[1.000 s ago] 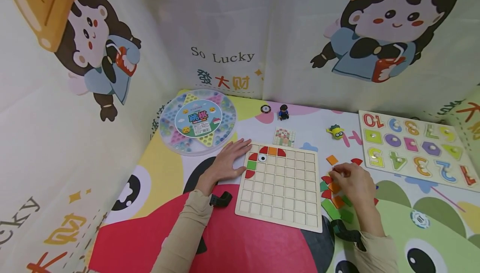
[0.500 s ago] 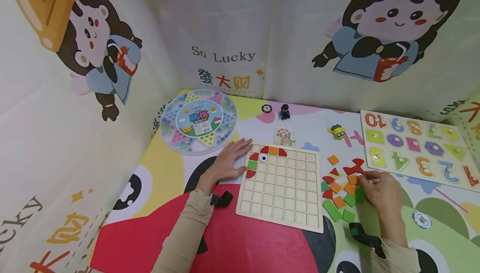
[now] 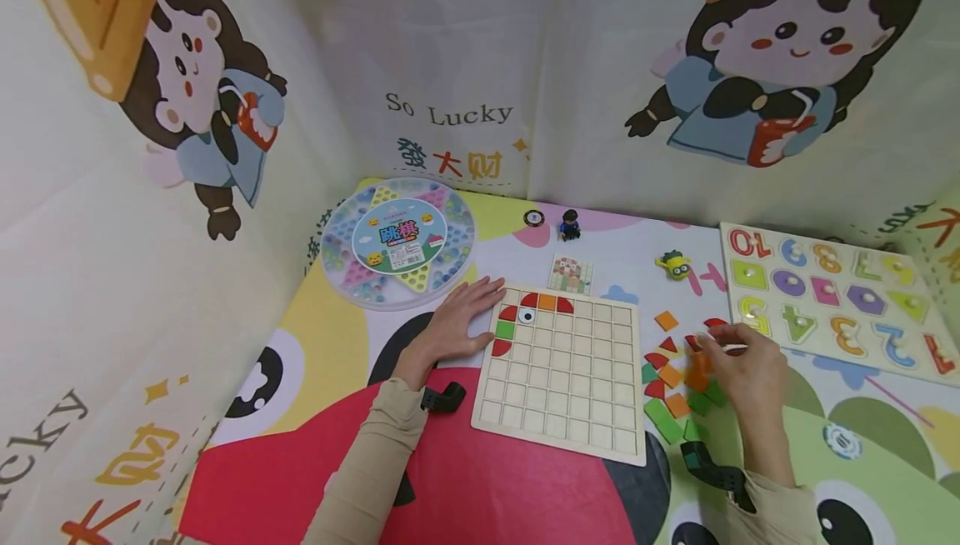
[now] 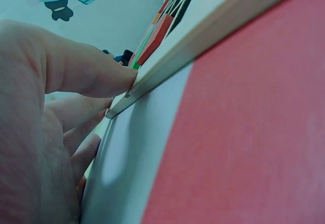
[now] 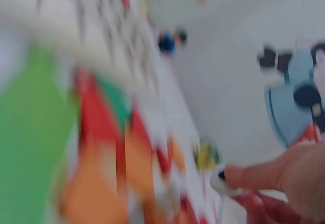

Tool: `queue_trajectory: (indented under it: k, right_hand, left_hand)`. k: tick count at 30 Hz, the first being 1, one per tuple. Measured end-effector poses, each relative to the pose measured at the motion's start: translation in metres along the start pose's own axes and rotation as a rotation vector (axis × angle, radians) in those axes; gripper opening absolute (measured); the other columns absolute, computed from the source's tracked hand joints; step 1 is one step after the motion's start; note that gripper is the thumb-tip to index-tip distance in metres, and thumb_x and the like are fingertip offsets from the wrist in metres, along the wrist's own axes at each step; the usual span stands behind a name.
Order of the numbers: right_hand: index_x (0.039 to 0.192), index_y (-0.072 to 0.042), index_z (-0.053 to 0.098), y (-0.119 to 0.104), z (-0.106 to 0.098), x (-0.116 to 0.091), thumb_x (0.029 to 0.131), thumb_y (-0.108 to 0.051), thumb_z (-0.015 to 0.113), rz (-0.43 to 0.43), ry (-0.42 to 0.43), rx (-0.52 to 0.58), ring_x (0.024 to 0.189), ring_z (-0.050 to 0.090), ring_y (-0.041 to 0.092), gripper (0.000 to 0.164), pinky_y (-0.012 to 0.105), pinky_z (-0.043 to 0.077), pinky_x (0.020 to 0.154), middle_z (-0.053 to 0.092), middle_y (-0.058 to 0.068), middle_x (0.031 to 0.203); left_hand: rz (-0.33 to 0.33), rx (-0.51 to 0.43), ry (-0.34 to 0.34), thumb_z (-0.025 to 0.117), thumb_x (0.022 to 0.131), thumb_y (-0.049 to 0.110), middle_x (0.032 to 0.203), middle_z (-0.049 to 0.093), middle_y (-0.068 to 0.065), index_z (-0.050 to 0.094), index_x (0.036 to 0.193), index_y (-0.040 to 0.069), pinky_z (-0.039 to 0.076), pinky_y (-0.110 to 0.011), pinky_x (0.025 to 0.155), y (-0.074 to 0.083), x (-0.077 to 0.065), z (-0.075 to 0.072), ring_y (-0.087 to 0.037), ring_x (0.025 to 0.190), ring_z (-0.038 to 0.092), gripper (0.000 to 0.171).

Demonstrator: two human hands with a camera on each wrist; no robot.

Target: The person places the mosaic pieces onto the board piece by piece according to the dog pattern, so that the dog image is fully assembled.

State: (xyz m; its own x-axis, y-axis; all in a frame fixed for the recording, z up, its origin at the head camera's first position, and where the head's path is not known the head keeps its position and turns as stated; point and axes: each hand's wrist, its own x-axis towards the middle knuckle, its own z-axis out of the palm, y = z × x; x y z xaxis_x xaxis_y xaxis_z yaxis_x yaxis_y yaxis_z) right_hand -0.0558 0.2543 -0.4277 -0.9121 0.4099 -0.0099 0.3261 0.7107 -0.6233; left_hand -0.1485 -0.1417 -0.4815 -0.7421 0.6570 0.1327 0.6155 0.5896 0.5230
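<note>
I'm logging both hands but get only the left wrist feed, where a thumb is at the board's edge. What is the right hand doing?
Observer: The right hand pinches a small white piece that has a black mark on it; the right wrist view shows this best.

Operator: Where is that hand working?

Observer: To the right of the board, at a scatter of loose coloured pieces, as the head view shows.

Operator: Has anything similar already been set in the grid?

Observer: Yes, a round white piece with a black dot sits in the second row from the far edge.
</note>
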Motion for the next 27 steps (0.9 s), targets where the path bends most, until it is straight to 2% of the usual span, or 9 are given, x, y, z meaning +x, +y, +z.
queue_trajectory:
  k: [2, 5, 9, 12, 15, 22, 27]
  right_hand:
    - [0.105, 0.002, 0.071, -0.019, 0.014, 0.000, 0.092, -0.019, 0.070, -0.088, -0.020, 0.085, 0.080, 0.060, 0.029, 0.025, 0.028, 0.047, 0.055, 0.069, 0.020, 0.098]
    - [0.103, 0.003, 0.073, -0.048, 0.042, 0.002, 0.090, -0.013, 0.071, -0.235, -0.128, 0.196, 0.076, 0.058, 0.023, 0.021, 0.027, 0.049, 0.053, 0.069, 0.015, 0.091]
    - [0.096, 0.003, 0.075, -0.078, 0.075, 0.003, 0.088, -0.007, 0.072, -0.361, -0.245, 0.244, 0.071, 0.059, 0.020, 0.014, 0.022, 0.047, 0.057, 0.070, 0.013, 0.083]
    - [0.090, 0.001, 0.076, -0.091, 0.091, 0.003, 0.087, -0.006, 0.073, -0.377, -0.276, 0.217, 0.069, 0.059, 0.019, 0.008, 0.024, 0.047, 0.058, 0.070, 0.010, 0.080]
    - [0.089, -0.001, 0.076, -0.096, 0.098, 0.002, 0.087, -0.008, 0.074, -0.380, -0.287, 0.178, 0.070, 0.061, 0.022, 0.007, 0.029, 0.047, 0.059, 0.070, 0.010, 0.080]
    - [0.089, -0.004, 0.078, -0.097, 0.103, 0.000, 0.087, -0.011, 0.075, -0.415, -0.255, 0.067, 0.075, 0.059, 0.025, 0.009, 0.032, 0.044, 0.061, 0.066, 0.010, 0.085]
    - [0.089, -0.005, 0.079, -0.098, 0.104, -0.001, 0.085, -0.011, 0.076, -0.426, -0.238, 0.039, 0.076, 0.060, 0.025, 0.008, 0.032, 0.045, 0.061, 0.068, 0.010, 0.088]
  left_hand:
    - [0.004, -0.001, 0.001, 0.060, 0.086, 0.030, 0.159, 0.032, -0.010, 0.040, 0.150, 0.005, 0.012, -0.050, 0.121, -0.001, -0.001, 0.000, -0.030, 0.149, 0.020, 0.072]
    - [0.005, 0.001, 0.007, 0.060, 0.085, 0.030, 0.159, 0.032, -0.011, 0.040, 0.150, 0.004, 0.012, -0.050, 0.121, -0.003, -0.002, -0.001, -0.030, 0.149, 0.020, 0.072]
    - [0.017, -0.007, 0.016, 0.060, 0.086, 0.030, 0.158, 0.033, -0.011, 0.041, 0.150, 0.004, 0.012, -0.051, 0.120, -0.003, -0.001, 0.000, -0.030, 0.148, 0.021, 0.072]
    - [0.027, -0.012, 0.017, 0.059, 0.086, 0.030, 0.158, 0.033, -0.011, 0.042, 0.149, 0.003, 0.012, -0.051, 0.120, -0.002, 0.000, 0.000, -0.031, 0.148, 0.021, 0.071]
    - [0.036, -0.011, 0.022, 0.059, 0.086, 0.030, 0.158, 0.034, -0.012, 0.042, 0.149, 0.003, 0.012, -0.052, 0.120, -0.001, 0.001, 0.001, -0.032, 0.148, 0.022, 0.071]
    - [0.040, 0.003, 0.025, 0.059, 0.086, 0.030, 0.157, 0.034, -0.013, 0.042, 0.149, 0.003, 0.014, -0.052, 0.120, 0.001, 0.001, 0.000, -0.033, 0.148, 0.023, 0.071]
    - [0.029, 0.015, 0.016, 0.059, 0.087, 0.031, 0.158, 0.033, -0.012, 0.042, 0.149, 0.003, 0.013, -0.052, 0.120, -0.001, 0.000, 0.000, -0.032, 0.148, 0.022, 0.071]
